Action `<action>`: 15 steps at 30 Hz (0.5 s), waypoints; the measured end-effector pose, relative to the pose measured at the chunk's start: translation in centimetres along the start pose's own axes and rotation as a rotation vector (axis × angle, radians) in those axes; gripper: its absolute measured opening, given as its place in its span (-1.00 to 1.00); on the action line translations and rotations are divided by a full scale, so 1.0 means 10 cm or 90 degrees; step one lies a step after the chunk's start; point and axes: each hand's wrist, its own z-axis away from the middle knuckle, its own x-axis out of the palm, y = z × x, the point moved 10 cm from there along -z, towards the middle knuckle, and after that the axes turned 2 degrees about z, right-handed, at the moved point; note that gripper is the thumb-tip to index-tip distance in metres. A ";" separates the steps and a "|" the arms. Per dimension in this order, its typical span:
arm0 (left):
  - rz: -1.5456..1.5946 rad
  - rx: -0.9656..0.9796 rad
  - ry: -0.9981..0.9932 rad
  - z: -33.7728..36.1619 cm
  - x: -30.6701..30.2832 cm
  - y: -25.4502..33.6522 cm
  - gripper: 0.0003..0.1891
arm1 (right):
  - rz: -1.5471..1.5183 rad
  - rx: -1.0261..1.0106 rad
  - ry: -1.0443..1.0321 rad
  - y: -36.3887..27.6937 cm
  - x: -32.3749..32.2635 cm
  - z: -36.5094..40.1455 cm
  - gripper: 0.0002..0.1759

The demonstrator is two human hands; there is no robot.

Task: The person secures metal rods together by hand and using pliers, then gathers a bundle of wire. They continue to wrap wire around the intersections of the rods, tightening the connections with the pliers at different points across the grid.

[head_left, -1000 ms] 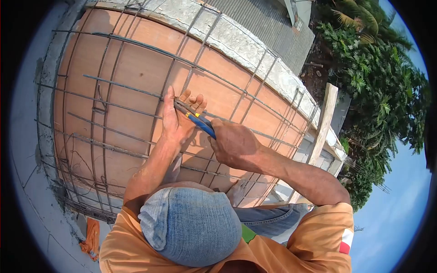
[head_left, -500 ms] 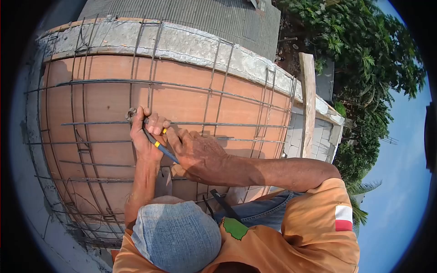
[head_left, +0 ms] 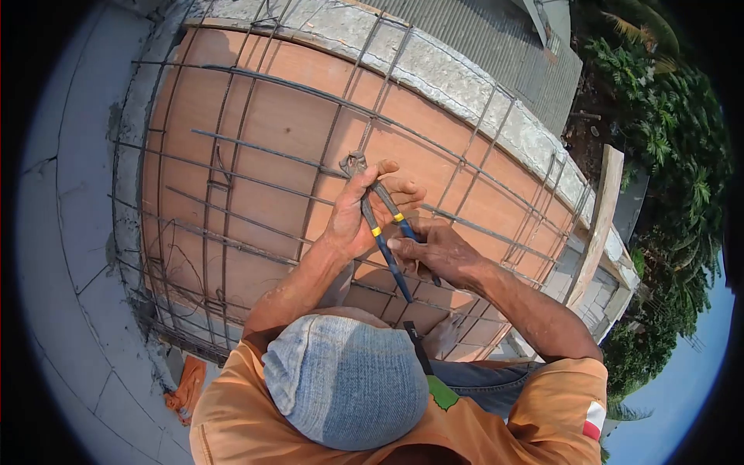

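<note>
A pair of pincers [head_left: 397, 271] with blue grips and yellow bands lies across my hands, its handles spread apart. Its metal jaws are at a crossing of steel reinforcing bars [head_left: 260, 151]. My left hand [head_left: 349, 221] holds the pincers near the jaws, palm up, with the thumb along the neck and the fingers loosely bent beside it. My right hand [head_left: 446, 252] is closed around the right-hand handle, its fingertips partly hidden. Whether tie wire sits in the jaws is too small to tell.
The bar cage stands in front of orange-brown formwork boards [head_left: 287, 128]. A concrete ledge [head_left: 457, 74] runs along the far side. An upright timber [head_left: 601, 217] stands at the right, near trees. An orange cloth [head_left: 186, 387] lies at lower left. A denim cap [head_left: 349, 380] fills the lower middle.
The pincers' handles have gone from close together to spread apart. My left fingers have loosened and extended. The view has turned, with the cage shifting right.
</note>
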 end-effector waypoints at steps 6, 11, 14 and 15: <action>0.042 -0.053 -0.051 0.02 -0.14 -0.14 -0.74 | -0.032 -0.098 -0.031 -0.01 0.07 -0.10 -0.59; 0.069 -0.022 -0.055 0.03 -0.21 -0.11 -0.71 | -0.234 -0.137 -0.129 0.07 0.27 -0.21 -0.60; 0.054 -0.053 -0.079 0.11 -0.09 -0.07 -0.70 | -0.285 -0.110 -0.204 0.04 0.43 -0.22 -0.63; -0.018 -0.044 -0.084 0.12 -0.13 -0.04 -0.62 | -0.262 -0.118 -0.224 -0.02 0.48 -0.22 -0.63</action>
